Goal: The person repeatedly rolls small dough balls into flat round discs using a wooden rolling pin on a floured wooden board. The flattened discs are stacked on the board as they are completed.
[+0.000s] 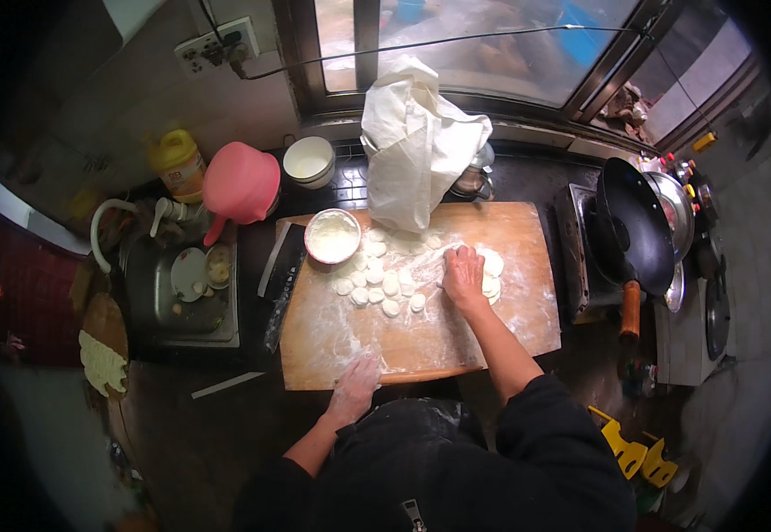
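On a floured wooden board (518, 229), my left hand (357, 384) lies palm down at the near edge, its fingers dusted white. Beside it, a slim wooden length (432, 376) runs along that edge; I cannot tell whether it is a rolling pin or the board's lip. My right hand (464, 274) reaches down to the board with curled fingers, and whatever is under them is hidden. Just right of it are several flattened dough rounds (492, 263), overlapping. Small dough pieces (391, 284) are scattered left of it. A bowl of flour (332, 237) stands at the board's back left.
A white cloth bag (402, 153) overhangs the board's back edge. Leftward are a pink dipper (242, 183), a white bowl (309, 161), a yellow jug (178, 166) and a sink (149, 299) with dishes. A black wok (641, 233) rests on the stove (575, 253) at right.
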### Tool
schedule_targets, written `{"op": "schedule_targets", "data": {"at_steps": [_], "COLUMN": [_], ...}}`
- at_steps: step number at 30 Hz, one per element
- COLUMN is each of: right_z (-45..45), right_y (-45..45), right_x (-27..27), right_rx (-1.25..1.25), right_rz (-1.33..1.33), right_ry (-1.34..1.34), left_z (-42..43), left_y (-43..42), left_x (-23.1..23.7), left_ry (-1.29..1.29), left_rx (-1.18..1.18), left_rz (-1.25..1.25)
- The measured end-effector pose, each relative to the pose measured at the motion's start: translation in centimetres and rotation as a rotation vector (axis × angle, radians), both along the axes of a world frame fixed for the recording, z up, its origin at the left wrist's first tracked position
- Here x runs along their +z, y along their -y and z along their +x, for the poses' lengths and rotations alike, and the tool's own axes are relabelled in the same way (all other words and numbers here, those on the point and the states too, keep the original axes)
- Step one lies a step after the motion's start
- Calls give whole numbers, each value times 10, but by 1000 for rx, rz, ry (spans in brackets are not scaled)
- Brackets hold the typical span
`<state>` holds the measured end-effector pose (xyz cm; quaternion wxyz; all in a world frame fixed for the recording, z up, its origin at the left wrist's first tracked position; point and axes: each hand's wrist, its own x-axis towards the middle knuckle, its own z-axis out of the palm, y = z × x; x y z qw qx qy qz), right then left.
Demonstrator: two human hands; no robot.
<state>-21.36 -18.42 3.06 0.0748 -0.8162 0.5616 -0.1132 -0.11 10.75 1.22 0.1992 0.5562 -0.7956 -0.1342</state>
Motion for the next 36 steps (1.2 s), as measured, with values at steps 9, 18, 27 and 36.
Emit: {"op": "schedule_targets", "data": {"at_steps": [9, 18, 27, 36], "right_z": [12, -55, -85, -85], "right_y": [-74, -145, -174, -170], "right_x": [7, 12, -17, -7], "right_rx": [126, 269, 200, 215], "right_rz": [556, 75, 192, 232], "right_ry": [607, 336, 67, 43], "left_z": [7, 19, 3, 1], "left_y": [1, 42, 46, 52], "left_x": [-1, -9, 38, 49], "left_ry": [16, 71, 166, 253], "left_rx": [-19, 21, 44, 14], "left_rz": [27, 58, 309, 314]}}
